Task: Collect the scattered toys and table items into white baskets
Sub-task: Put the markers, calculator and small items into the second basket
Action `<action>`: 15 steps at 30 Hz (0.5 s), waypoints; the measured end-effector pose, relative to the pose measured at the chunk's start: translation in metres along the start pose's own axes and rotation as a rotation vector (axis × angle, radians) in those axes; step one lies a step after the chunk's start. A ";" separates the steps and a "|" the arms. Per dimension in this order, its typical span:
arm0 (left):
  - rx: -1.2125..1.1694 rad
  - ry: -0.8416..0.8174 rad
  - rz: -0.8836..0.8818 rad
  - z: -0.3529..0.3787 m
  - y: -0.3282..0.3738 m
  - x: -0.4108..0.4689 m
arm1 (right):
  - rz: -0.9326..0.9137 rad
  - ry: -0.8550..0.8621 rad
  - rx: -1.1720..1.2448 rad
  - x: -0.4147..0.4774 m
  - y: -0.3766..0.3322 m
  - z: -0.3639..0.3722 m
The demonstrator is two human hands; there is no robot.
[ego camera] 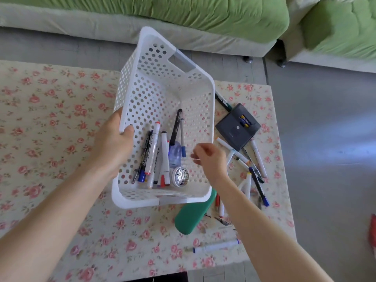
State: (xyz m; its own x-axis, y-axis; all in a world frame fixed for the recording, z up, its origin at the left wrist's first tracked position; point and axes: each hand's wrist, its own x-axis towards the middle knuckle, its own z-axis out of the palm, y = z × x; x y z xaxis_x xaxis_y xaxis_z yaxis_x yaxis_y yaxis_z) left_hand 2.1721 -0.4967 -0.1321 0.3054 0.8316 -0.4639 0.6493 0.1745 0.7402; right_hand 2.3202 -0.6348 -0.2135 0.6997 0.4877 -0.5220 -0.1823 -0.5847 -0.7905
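Observation:
A white perforated basket [213, 94] is tilted above the floral-cloth table [50, 119]; my left hand [114, 143] grips its left rim. Inside lie several markers and pens [153, 151] and a white lint shaver with a metal mesh head [180, 177]. My right hand [209, 159] hovers over the basket's right side with curled fingers that seem to pinch a thin white stick. More markers [256, 157] lie scattered on the cloth right of the basket, with one blue-capped marker [215, 246] nearer me.
A dark grey box with batteries showing [237, 127] sits right of the basket. A green case [193, 214] pokes out from under the basket's near corner. A green sofa [203, 13] runs along the far side, with grey floor [325, 139] to the right.

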 end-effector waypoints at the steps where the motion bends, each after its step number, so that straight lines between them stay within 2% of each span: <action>1: 0.001 0.001 -0.003 0.002 0.002 0.000 | -0.026 0.112 0.018 0.006 0.006 -0.009; 3: 0.010 0.000 -0.005 0.007 0.004 0.000 | -0.014 0.328 -0.058 0.020 0.023 -0.029; 4: 0.012 0.000 -0.005 0.010 0.005 0.001 | 0.036 0.379 -0.145 0.027 0.035 -0.039; 5: 0.009 0.001 -0.005 0.012 0.005 0.002 | 0.110 0.371 -0.242 0.034 0.048 -0.047; 7: 0.002 0.008 -0.005 0.017 0.005 0.005 | 0.272 0.251 -0.414 0.045 0.075 -0.057; 9: -0.001 0.009 0.005 0.020 0.005 0.008 | 0.369 0.167 -0.501 0.051 0.095 -0.060; 15: 0.015 0.047 0.022 0.026 0.003 0.011 | 0.365 0.087 -0.561 0.069 0.113 -0.058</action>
State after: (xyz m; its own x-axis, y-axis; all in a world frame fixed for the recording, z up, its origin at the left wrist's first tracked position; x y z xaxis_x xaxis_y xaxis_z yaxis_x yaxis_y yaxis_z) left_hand 2.1950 -0.5007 -0.1475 0.2869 0.8588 -0.4244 0.6532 0.1486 0.7424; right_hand 2.3878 -0.7047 -0.3207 0.7188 0.1545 -0.6779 -0.0480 -0.9616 -0.2701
